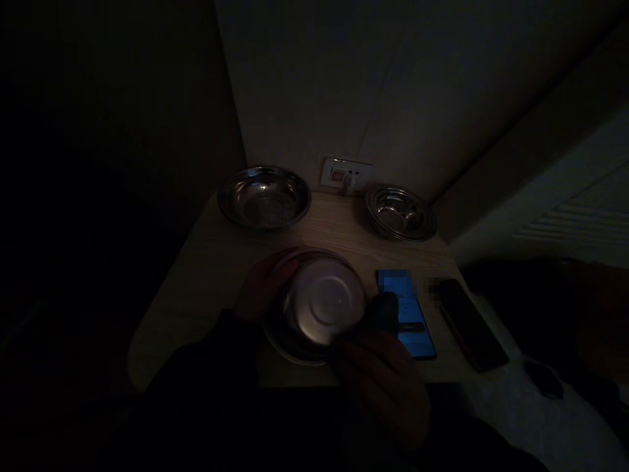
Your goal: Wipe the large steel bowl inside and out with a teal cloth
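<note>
In very dim light, a steel bowl point(319, 307) is held upside down over the small wooden table point(206, 269), its round base facing up. My left hand point(260, 285) grips the bowl's left rim with curled fingers. My right hand point(381, 373) is closed on a dark cloth point(383, 313) pressed against the bowl's right side. Two other steel bowls stand upright at the back: a wide one point(264, 196) at the left and a smaller one point(400, 213) at the right.
A lit phone point(410, 321) lies on the table right of the held bowl, with a dark phone point(472, 324) beside it near the table's right edge. A wall socket point(345, 174) sits behind the bowls. A pale bed surface point(555, 216) lies to the right.
</note>
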Demonstrator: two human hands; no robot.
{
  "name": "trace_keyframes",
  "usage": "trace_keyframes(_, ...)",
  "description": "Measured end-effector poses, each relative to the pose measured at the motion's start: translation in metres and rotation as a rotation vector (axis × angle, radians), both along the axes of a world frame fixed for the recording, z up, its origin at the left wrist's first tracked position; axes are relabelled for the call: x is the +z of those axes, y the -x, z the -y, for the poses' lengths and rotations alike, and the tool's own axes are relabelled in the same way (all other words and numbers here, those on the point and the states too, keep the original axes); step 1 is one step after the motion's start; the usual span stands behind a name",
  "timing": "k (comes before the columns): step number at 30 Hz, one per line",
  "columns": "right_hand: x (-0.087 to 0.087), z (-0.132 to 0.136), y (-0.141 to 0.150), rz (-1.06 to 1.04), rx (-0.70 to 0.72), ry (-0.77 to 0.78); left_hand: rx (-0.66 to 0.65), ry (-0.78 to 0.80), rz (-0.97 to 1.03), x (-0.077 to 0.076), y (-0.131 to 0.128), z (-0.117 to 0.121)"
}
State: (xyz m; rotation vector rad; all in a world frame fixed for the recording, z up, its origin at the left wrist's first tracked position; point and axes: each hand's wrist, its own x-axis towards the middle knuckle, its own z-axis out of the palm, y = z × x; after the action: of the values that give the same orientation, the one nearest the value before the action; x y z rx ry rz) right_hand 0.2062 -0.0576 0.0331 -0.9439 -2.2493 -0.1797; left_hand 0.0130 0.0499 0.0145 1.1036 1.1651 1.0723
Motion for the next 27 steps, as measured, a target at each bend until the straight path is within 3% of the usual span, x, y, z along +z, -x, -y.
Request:
trace_keyframes(4,-0.001,-0.004,0.013,-0.094,0.063,-0.015,0.020,0.029,0.018,0.001,0.000,0.003)
trace_keyframes(9,-0.002,0.000,-0.003,0.025,0.033,-0.004,-0.007,0.001,0.011,-0.001,-0.001,0.001)
trace_keyframes(15,-0.003,-0.003,0.006,-0.047,0.031,0.015,0.004,0.004,0.016,-0.003,0.000,0.000)
trace_keyframes(21,0.000,-0.003,-0.011,0.048,0.021,0.031,0.002,-0.009,0.025,0.000,0.000,0.001)
trace_keyframes(27,-0.001,-0.009,0.017,-0.091,0.062,0.009,0.010,-0.028,-0.017,0.002,0.000,0.001)
